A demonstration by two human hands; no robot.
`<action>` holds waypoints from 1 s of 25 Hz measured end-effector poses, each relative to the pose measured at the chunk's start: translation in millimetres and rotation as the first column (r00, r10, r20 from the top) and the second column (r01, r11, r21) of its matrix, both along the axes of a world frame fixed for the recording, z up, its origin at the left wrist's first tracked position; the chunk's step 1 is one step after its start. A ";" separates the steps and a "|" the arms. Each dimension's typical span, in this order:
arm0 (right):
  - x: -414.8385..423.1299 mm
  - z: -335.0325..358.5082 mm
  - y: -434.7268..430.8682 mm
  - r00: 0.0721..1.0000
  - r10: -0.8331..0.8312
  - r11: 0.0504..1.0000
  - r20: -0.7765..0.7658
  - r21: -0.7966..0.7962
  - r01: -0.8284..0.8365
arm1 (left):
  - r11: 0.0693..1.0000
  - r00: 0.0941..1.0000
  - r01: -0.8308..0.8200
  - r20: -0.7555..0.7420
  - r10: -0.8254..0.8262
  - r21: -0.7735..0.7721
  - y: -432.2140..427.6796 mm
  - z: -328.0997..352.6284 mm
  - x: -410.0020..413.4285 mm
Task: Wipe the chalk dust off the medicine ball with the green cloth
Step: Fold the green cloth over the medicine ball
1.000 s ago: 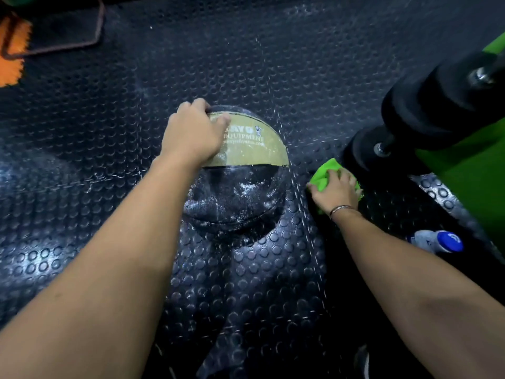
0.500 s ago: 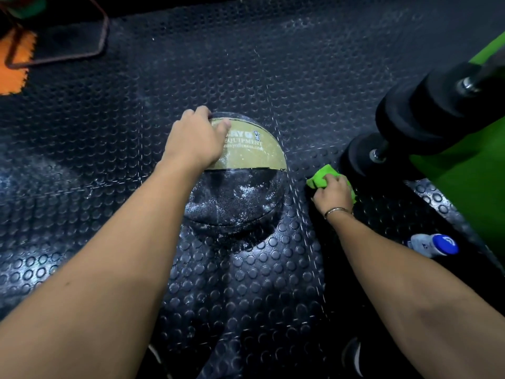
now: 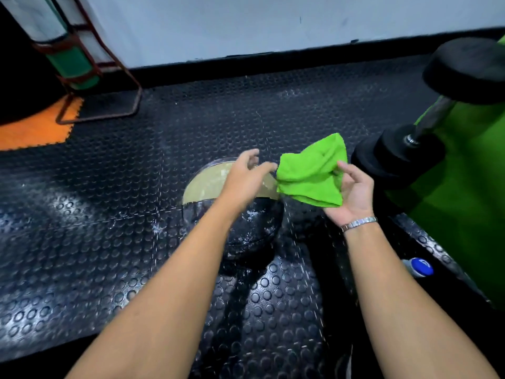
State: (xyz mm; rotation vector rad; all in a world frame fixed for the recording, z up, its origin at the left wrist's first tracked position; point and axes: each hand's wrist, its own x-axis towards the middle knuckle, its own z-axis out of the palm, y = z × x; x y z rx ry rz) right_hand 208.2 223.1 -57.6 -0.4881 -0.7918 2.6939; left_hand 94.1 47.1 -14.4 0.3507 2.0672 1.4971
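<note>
Floor (image 3: 109, 214): black studded rubber matting fills the view, and everything named here rests on it or is held above it.
Green surface (image 3: 464, 187): one, along the right edge. What it belongs to cannot be told.
Dumbbell (image 3: 393, 160): one, black, to the right of the ball and clear of it. Its bar slants up and away to the right.
Medicine ball (image 3: 254, 228): one, on the floor at centre. Its far half is tan and its near half black, and white chalk dust is still speckled over the black. Wiping appears not to have begun.
Green cloth (image 3: 311, 173): one, bunched and held in the air above the ball's upper right edge, not touching it.
Left hand (image 3: 246, 173): palm down over the tan half, fingers loosely spread and holding nothing. The fingertips are just beside the cloth's left edge, and contact cannot be told.
Right hand (image 3: 352, 190): palm up under the cloth, with thumb and fingers curled up around the bunched fabric.
Bottle (image 3: 418, 266): one, blue-capped, lying on the floor near the right forearm, well apart from the ball.
Key relation: the ball lies below both hands and slightly left of the cloth. Being round it has no long axis, and its colour seam runs left to right. The left hand is nearer the ball, so the cloth probably has to go down and left onto the dusty near half.
Count: one ball, one cloth, two hands.
</note>
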 end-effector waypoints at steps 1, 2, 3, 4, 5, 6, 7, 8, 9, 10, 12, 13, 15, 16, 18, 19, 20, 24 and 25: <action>4.7 5.3 -6.5 0.998 0.037 0.999 -0.043 0.003 -0.037 | 0.997 0.977 0.010 0.210 -0.027 0.080 -0.2 1.9 4.3; 7.8 7.6 -12.9 0.996 0.065 0.998 -0.067 0.007 -0.065 | 0.991 0.927 0.025 0.368 -0.071 0.128 -1.8 4.3 8.9; 9.5 6.7 -18.3 0.993 0.083 0.996 -0.080 0.001 -0.084 | 0.987 0.884 0.051 0.452 -0.117 0.155 -4.2 5.5 13.5; 10.4 5.4 -23.7 0.991 0.101 0.995 -0.092 -0.015 -0.103 | 0.981 0.857 0.066 0.492 -0.150 0.184 -5.7 5.6 17.1; 10.7 5.0 -28.6 0.987 0.121 0.992 -0.106 -0.028 -0.125 | 0.976 0.840 0.048 0.520 -0.155 0.213 -6.0 3.2 18.4; 11.0 4.4 -32.6 0.984 0.139 0.989 -0.112 -0.036 -0.144 | 0.972 0.838 0.026 0.525 -0.150 0.236 -6.4 3.0 20.1; 11.2 3.9 -35.4 0.982 0.153 0.987 -0.108 -0.033 -0.157 | 0.970 0.841 0.004 0.524 -0.134 0.241 -6.2 1.1 20.4; 11.1 2.7 -36.9 0.984 0.151 0.988 -0.090 -0.027 -0.154 | 0.971 0.836 -0.001 0.534 -0.130 0.239 -7.0 0.9 21.8; 10.4 1.3 -37.7 0.987 0.144 0.989 -0.065 -0.015 -0.145 | 0.974 0.819 0.005 0.558 -0.132 0.224 -8.8 0.2 22.0; 9.4 1.3 -38.4 0.990 0.138 0.990 -0.030 0.007 -0.138 | 0.979 0.789 0.027 0.597 -0.146 0.204 -11.9 -1.8 21.3; 5.8 2.9 -37.8 0.990 0.131 0.986 0.060 0.094 -0.136 | 0.984 0.742 0.064 0.652 -0.156 0.164 -18.7 -8.6 20.2; 3.0 3.7 -36.9 0.988 0.116 0.980 0.102 0.149 -0.131 | 0.988 0.746 0.047 0.653 -0.133 0.147 -20.0 -14.9 18.3; -1.6 5.3 -36.5 0.978 0.079 0.962 0.194 0.241 -0.126 | 0.995 0.815 -0.046 0.580 -0.015 0.090 -17.1 -21.7 19.7; -2.7 5.3 -36.7 0.970 0.067 0.954 0.233 0.269 -0.130 | 0.996 0.882 -0.086 0.468 0.059 0.036 -14.2 -25.7 20.4; -1.6 5.2 -35.2 0.958 0.070 0.936 0.278 0.313 -0.159 | 0.987 0.981 -0.156 0.109 0.158 -0.029 -6.4 -26.9 23.5; 0.8 5.1 -33.4 0.955 0.087 0.926 0.285 0.329 -0.183 | 0.989 0.989 -0.145 -0.014 0.145 0.005 -3.0 -24.3 25.5; 3.2 5.4 -31.4 0.951 0.113 0.917 0.287 0.339 -0.212 | 0.995 0.992 -0.089 -0.084 0.091 0.035 0.1 -19.9 27.5; 8.3 8.6 -20.8 0.920 0.199 0.847 0.338 0.413 -0.335 | 0.999 0.986 0.028 -0.162 -0.032 -0.032 7.6 -8.4 27.5; 9.4 10.7 -16.2 0.910 0.189 0.826 0.370 0.442 -0.351 | 1.000 0.988 -0.001 -0.154 0.001 0.000 8.3 -5.2 24.3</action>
